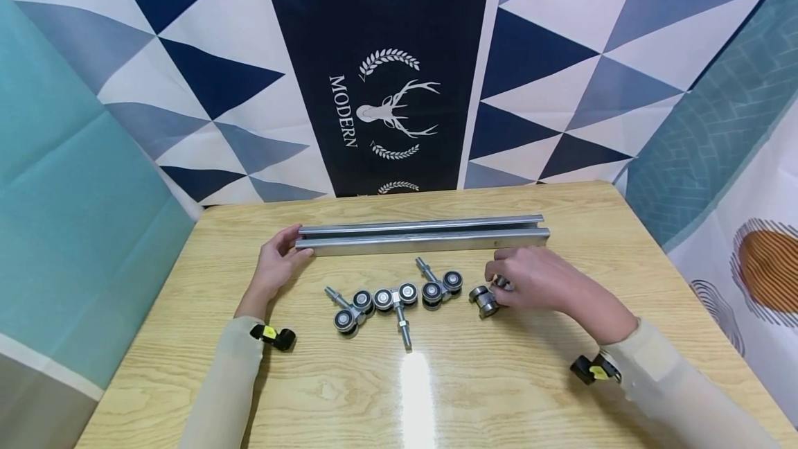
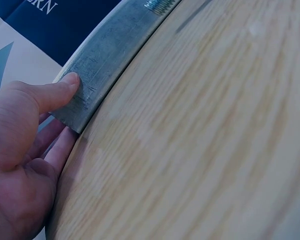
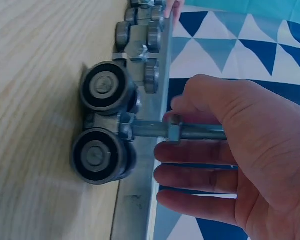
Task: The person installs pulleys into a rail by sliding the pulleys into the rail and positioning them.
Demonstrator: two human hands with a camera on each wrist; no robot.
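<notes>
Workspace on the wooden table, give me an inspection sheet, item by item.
Surface: wooden table, lamp glare near the front.
Job's things: metal rail lying across; four roller trolleys, one by the right hand, three loose in a row.
Clutter: nothing seen.
Hands: left hand holds the rail's end; right hand pinches the trolley's bolt.
Cables: nothing seen.
Surroundings: patterned cloth backdrop, wrist cameras.

Head view looks down over the table (image 1: 499,380); wrist views sit close.
</notes>
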